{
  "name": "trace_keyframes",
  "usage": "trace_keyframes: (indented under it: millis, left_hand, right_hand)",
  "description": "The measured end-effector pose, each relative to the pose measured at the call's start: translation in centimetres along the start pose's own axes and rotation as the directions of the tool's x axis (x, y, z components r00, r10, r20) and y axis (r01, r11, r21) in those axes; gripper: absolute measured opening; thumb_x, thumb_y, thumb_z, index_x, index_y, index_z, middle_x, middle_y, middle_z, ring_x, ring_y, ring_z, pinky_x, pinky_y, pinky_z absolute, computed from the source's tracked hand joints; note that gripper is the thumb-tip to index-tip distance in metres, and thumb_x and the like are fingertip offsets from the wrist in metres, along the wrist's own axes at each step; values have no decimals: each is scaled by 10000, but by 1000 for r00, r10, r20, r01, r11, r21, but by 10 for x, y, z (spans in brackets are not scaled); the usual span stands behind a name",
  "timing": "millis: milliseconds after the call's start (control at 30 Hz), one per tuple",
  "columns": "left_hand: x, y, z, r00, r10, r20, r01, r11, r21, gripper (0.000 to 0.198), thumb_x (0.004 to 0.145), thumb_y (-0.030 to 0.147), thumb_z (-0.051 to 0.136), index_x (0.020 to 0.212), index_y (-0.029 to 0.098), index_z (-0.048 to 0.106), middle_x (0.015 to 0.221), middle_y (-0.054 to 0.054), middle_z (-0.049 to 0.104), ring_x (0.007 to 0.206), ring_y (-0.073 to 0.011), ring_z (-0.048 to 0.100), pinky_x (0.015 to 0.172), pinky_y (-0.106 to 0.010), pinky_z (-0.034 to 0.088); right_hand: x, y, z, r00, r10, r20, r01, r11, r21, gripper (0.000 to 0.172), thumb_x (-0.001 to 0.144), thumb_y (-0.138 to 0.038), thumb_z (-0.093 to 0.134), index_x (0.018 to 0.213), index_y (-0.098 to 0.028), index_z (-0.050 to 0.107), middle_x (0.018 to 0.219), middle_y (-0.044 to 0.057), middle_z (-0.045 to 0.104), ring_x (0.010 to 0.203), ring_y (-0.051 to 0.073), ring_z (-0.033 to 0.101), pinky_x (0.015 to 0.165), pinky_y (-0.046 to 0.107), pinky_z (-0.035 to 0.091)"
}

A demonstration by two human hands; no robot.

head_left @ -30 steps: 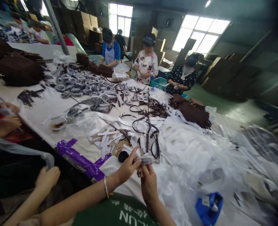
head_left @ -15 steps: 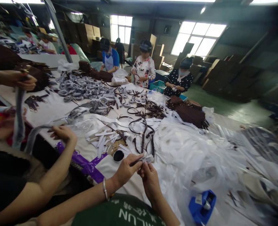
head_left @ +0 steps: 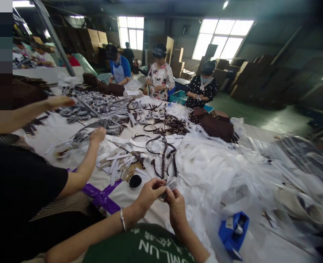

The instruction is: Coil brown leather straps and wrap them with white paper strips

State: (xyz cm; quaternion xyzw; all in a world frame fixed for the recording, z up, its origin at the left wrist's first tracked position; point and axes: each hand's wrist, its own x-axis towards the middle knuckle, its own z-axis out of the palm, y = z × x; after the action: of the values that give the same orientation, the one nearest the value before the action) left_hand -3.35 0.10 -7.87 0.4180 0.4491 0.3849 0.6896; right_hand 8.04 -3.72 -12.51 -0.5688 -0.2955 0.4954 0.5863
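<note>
Both hands meet low over the near edge of the counter [head_left: 68, 128]. The left hand [head_left: 148, 193] has its fingers curled shut around a small pale wrapped piece [head_left: 170, 182], pinching it from the left, and the right hand [head_left: 175, 205] closes on the same piece from below, thumb up against it. The piece is held in the air just above the white plastic bags [head_left: 218, 164]. A silver bangle [head_left: 122, 219] sits on the left wrist. Just beyond the hands lie dark brown straps [head_left: 164, 153] in loops, with a small black round lid [head_left: 135, 181] and scattered white paper strips [head_left: 114, 164] to their left. A blue tape dispenser [head_left: 232, 230] lies to the right, well apart. At the left a co-worker's hand [head_left: 97, 134] reaches over a clear bag
</note>
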Motion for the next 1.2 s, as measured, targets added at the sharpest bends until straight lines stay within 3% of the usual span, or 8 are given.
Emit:
trace_keyframes:
  millis: [133, 233, 433, 600, 700, 833, 1033, 1200]
  left_hand:
    - [5, 5, -1, 1000, -7, 11, 7, 997, 81, 228, 696, 230, 685, 888, 125, 623, 756, -43, 636, 683, -151, 584, 633, -253, 470]
    - [5, 9, -4, 979, 198, 48, -203, 930, 305, 123, 718, 183, 648, 833, 143, 632, 816, -59, 641, 785, -185, 602, 719, -284, 487]
    - [1, 5, -13, 760, 585, 283, -610, 492, 621, 117, 874, 185, 524, 911, 180, 635, 891, -90, 626, 900, -211, 590, 846, -342, 486]
    - [4, -10, -23, 562, 618, 549, -764, 133, 632, 329, 909, 80, 396, 1201, 110, 544, 1126, -155, 589, 1116, -240, 526, 959, -430, 483]
    - [6, -22, -25, 514, 604, 609, -764, 0, 645, 435, 890, 26, 360, 1316, 61, 442, 1239, -197, 528, 1220, -267, 459, 1000, -469, 463]
    - [8, -28, -23, 570, 594, 568, -775, 157, 613, 437, 905, 49, 353, 1332, 96, 436, 1249, -184, 527, 1224, -254, 458, 1015, -465, 444]
    - [24, -8, -17, 902, 223, 368, -390, 786, 480, 249, 831, 357, 635, 993, 169, 636, 1057, -93, 624, 1011, -216, 584, 898, -345, 484]
    - [31, -12, -1, 817, -30, 576, -261, 872, 415, 293, 820, 421, 613, 968, 183, 696, 1204, -100, 571, 1138, -246, 521, 956, -330, 427]
  right_hand:
    - [1, -3, -1, 1000, -25, 9, 25, 999, -41, 333, 776, -462, 634, 910, -158, 664, 697, 3, 605, 572, 123, 454, 545, 260, 405]
    - [1, -7, 1, 1000, 9, -4, -10, 1000, -9, 347, 762, -446, 656, 959, -160, 655, 818, 33, 646, 596, 123, 476, 521, 251, 416]
    - [-2, -9, 6, 998, 17, -61, -17, 1000, -15, 363, 744, -470, 678, 905, -146, 656, 755, 14, 623, 554, 103, 445, 494, 238, 425]
    - [-2, -8, 11, 991, 72, -110, -59, 991, 120, 346, 714, -448, 719, 879, -151, 659, 693, -8, 602, 565, 103, 479, 541, 237, 460]
    - [-2, -9, 11, 986, 137, -95, -109, 962, 249, 362, 742, -481, 687, 898, -156, 662, 743, 19, 637, 645, 135, 553, 580, 249, 485]
    - [-4, -6, 6, 991, 99, -94, -80, 979, 185, 386, 746, -488, 682, 929, -149, 664, 824, 48, 666, 704, 159, 582, 643, 280, 501]
    - [-13, -7, -18, 993, 32, -117, -39, 998, -56, 324, 747, -453, 689, 816, -137, 674, 552, -25, 522, 542, 115, 464, 537, 241, 424]
    - [-27, -8, -44, 995, 59, -74, -57, 998, 35, 340, 724, -444, 704, 860, -133, 687, 576, -35, 519, 468, 79, 396, 458, 219, 383]
